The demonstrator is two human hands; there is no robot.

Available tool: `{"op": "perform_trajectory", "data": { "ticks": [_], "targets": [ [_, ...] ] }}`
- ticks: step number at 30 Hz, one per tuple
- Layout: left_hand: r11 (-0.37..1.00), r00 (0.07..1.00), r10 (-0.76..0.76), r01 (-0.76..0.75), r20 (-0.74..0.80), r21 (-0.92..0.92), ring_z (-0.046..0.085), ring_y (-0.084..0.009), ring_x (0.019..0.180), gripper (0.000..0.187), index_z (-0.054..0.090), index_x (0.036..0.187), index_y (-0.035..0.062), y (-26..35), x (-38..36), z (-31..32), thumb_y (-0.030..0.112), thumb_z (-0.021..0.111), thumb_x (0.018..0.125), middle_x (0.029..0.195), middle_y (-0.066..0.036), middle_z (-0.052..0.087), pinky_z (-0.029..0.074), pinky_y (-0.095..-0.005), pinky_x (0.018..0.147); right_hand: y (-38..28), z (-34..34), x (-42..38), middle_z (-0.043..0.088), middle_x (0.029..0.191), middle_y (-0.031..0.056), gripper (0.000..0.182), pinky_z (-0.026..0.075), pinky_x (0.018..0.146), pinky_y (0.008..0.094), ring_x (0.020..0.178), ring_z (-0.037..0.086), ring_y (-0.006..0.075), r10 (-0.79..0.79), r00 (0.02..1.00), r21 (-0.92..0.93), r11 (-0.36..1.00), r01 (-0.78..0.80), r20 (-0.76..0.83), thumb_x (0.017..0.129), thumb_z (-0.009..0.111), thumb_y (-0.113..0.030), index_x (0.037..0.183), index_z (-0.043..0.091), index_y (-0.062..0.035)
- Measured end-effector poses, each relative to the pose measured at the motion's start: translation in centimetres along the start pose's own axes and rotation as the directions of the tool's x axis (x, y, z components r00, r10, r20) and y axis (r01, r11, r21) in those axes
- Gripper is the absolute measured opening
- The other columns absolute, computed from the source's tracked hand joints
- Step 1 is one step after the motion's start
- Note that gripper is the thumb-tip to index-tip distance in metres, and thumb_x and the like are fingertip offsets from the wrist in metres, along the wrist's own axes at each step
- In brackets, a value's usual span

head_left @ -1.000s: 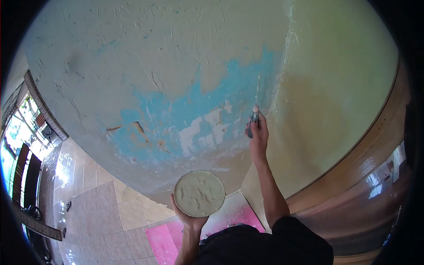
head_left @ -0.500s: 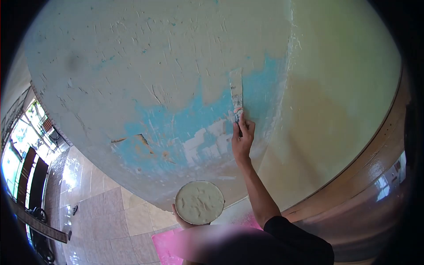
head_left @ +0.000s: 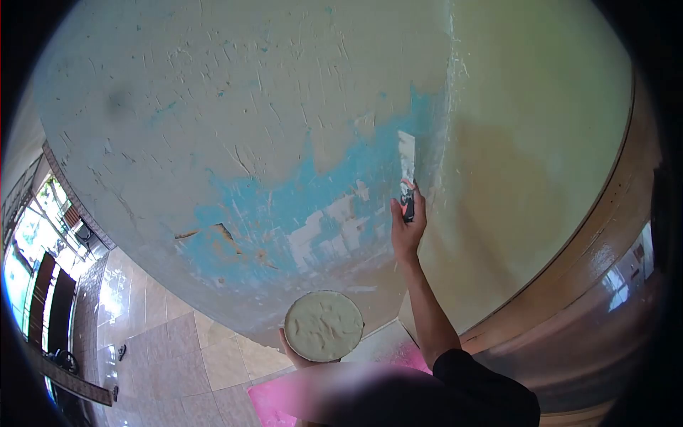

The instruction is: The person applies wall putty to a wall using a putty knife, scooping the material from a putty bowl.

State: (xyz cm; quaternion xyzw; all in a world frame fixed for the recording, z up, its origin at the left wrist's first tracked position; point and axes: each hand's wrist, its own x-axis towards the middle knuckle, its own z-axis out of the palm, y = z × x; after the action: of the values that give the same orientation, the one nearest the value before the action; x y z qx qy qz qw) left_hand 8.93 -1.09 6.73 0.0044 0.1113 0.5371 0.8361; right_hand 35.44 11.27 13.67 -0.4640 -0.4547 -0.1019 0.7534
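My right hand is closed round the dark and orange handle of a putty knife. Its pale, smeared blade points upward, close over the blue patch of the wall. Fresh grey-beige putty covers the wall above and to the left, with ridges in it. Down at the wall's foot, my left hand grips a round tub of putty from its left and underneath. Soft lumps and troughs mark the putty's surface. Most of the left hand's fingers are hidden by the tub.
A yellowish wall meets the patched one at a corner on the right, with a wooden edge beyond it. Pink sheeting lies below. Tiled floor runs left toward a bright opening. Flaking paint curls off the wall.
The putty knife in my right hand has moved right and slightly down, and its blade has turned. A fresh putty smear shows where the blade was. The left hand keeps the tub nearly still.
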Motion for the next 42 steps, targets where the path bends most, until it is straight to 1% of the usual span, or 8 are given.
{"op": "perform_trajectory", "data": {
  "ticks": [2, 7, 14, 22, 27, 32, 39, 42],
  "targets": [
    [1.000, 1.000, -0.002, 0.001, 0.029, 0.029, 0.041, -0.0284, 0.129, 0.072, 0.044, 0.139, 0.0172, -0.1, -0.1, 0.2, 0.066, 0.047, 0.086, 0.141, -0.006, 0.044, 0.031, -0.0524, 0.108, 0.3, 0.1, 0.3, 0.051, 0.104, 0.0101, 0.052, 0.046, 0.076, 0.0295, 0.091, 0.053, 0.0203, -0.029, 0.999, -0.095, 0.995, 0.030, 0.016, 0.093, 0.054, -0.002, 0.144, 0.040, -0.0062],
    [0.999, 1.000, -0.001, 0.001, 0.013, 0.034, 0.040, -0.0286, 0.130, 0.072, 0.044, 0.140, 0.0175, 0.1, 0.0, 0.0, 0.065, 0.045, 0.086, 0.141, -0.006, 0.044, 0.031, -0.0534, 0.108, 1.7, 1.7, 0.7, 0.046, 0.105, 0.0157, 0.057, 0.046, 0.071, 0.0322, 0.086, 0.052, 0.0264, -0.156, 0.980, -0.326, 0.927, 0.188, 0.122, 0.096, 0.051, -0.004, 0.149, 0.030, -0.0073],
    [0.998, 0.999, 0.006, -0.004, -0.040, 0.063, 0.041, -0.0283, 0.128, 0.071, 0.044, 0.139, 0.0181, -0.1, -0.1, 0.4, 0.066, 0.044, 0.086, 0.140, -0.005, 0.044, 0.031, -0.0534, 0.107, 3.0, -0.3, -2.9, 0.047, 0.103, 0.0155, 0.060, 0.047, 0.073, 0.0376, 0.086, 0.053, 0.0284, 0.032, 0.966, -0.406, 0.911, 0.077, 0.256, 0.095, 0.053, -0.004, 0.149, 0.030, -0.0087],
    [0.995, 0.999, -0.043, 0.046, -0.032, 0.085, 0.041, -0.0276, 0.128, 0.072, 0.044, 0.139, 0.0182, -0.5, 0.1, 0.0, 0.067, 0.045, 0.086, 0.140, -0.006, 0.044, 0.031, -0.0524, 0.108, 0.3, -0.3, -0.8, 0.045, 0.107, 0.0175, 0.061, 0.048, 0.075, 0.0348, 0.089, 0.054, 0.0292, -0.182, 0.949, -0.220, 0.945, 0.240, 0.257, 0.094, 0.051, -0.002, 0.150, 0.027, -0.0061],
    [0.994, 1.000, -0.030, 0.031, -0.007, 0.103, 0.041, -0.0286, 0.129, 0.074, 0.044, 0.139, 0.0192, -0.3, 0.0, 0.0, 0.069, 0.043, 0.085, 0.141, -0.006, 0.044, 0.031, -0.0535, 0.108, -1.2, 1.9, 1.4, 0.045, 0.105, 0.0168, 0.061, 0.048, 0.074, 0.0342, 0.088, 0.054, 0.0286, -0.191, 0.952, -0.185, 0.953, 0.238, 0.238, 0.095, 0.050, -0.002, 0.151, 0.025, -0.0069],
    [1.000, 1.000, -0.001, 0.001, 0.006, 0.008, 0.039, -0.0284, 0.130, 0.072, 0.044, 0.139, 0.0166, 0.5, -0.5, -0.3, 0.065, 0.048, 0.085, 0.141, -0.007, 0.043, 0.028, -0.0534, 0.110, 2.5, 0.7, -3.6, 0.045, 0.102, 0.0162, 0.061, 0.047, 0.074, 0.0353, 0.086, 0.051, 0.0284, -0.038, 0.934, -0.271, 0.952, 0.142, 0.356, 0.096, 0.049, -0.004, 0.151, 0.024, -0.0065],
    [1.000, 1.000, -0.014, 0.014, 0.021, 0.005, 0.040, -0.0290, 0.129, 0.072, 0.044, 0.139, 0.0166, 0.4, -0.7, -0.3, 0.064, 0.048, 0.086, 0.141, -0.007, 0.043, 0.028, -0.0543, 0.110, -1.7, 1.7, 0.6, 0.045, 0.104, 0.0180, 0.059, 0.047, 0.075, 0.0367, 0.088, 0.051, 0.0303, -0.206, 0.942, -0.174, 0.951, 0.257, 0.264, 0.096, 0.047, -0.002, 0.150, 0.025, -0.0058],
    [1.000, 1.000, -0.025, 0.025, -0.019, -0.002, 0.039, -0.0296, 0.130, 0.071, 0.044, 0.139, 0.0167, 0.4, -0.7, -0.6, 0.064, 0.047, 0.086, 0.142, -0.007, 0.042, 0.028, -0.0551, 0.109, -1.3, 2.2, 0.1, 0.047, 0.104, 0.0184, 0.058, 0.048, 0.071, 0.0377, 0.086, 0.053, 0.0311, -0.148, 0.934, -0.229, 0.946, 0.230, 0.326, 0.096, 0.048, -0.002, 0.150, 0.028, -0.0077]
  ]
}}
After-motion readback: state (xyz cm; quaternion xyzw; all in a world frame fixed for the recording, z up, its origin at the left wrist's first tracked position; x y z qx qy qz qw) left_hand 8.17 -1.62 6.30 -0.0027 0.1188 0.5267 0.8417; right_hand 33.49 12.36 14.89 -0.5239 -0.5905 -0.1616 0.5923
